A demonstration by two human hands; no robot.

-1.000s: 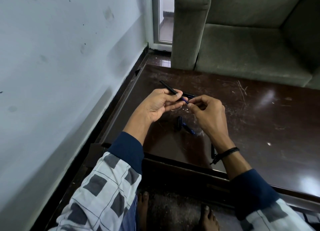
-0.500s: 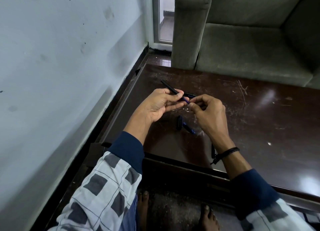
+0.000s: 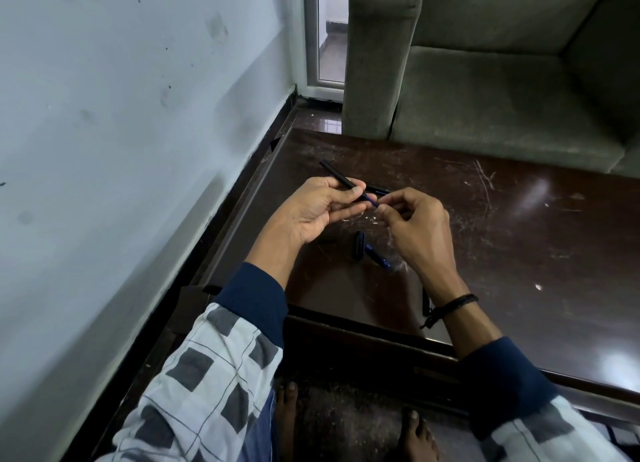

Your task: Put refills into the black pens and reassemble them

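Note:
My left hand (image 3: 317, 210) grips a thin black pen barrel (image 3: 337, 176) that slants up to the left above the dark wooden table (image 3: 502, 254). A blue refill (image 3: 371, 200) sticks out of the barrel's near end, and my right hand (image 3: 414, 226) pinches its free end. Below the hands a black pen cap (image 3: 359, 250) and a blue pen piece (image 3: 379, 259) lie on the table. Another black pen part (image 3: 377, 189) lies behind my hands, partly hidden. A black piece (image 3: 425, 302) shows beside my right wrist.
A grey-green sofa (image 3: 485, 81) stands right behind the table. A pale wall (image 3: 121, 132) runs along the left, with a glass door (image 3: 329, 39) at the far corner. My bare feet (image 3: 412, 434) rest on the floor under the table's near edge.
My hands have drawn slightly apart, and a little more of the blue refill shows between them. The parts on the table have not moved.

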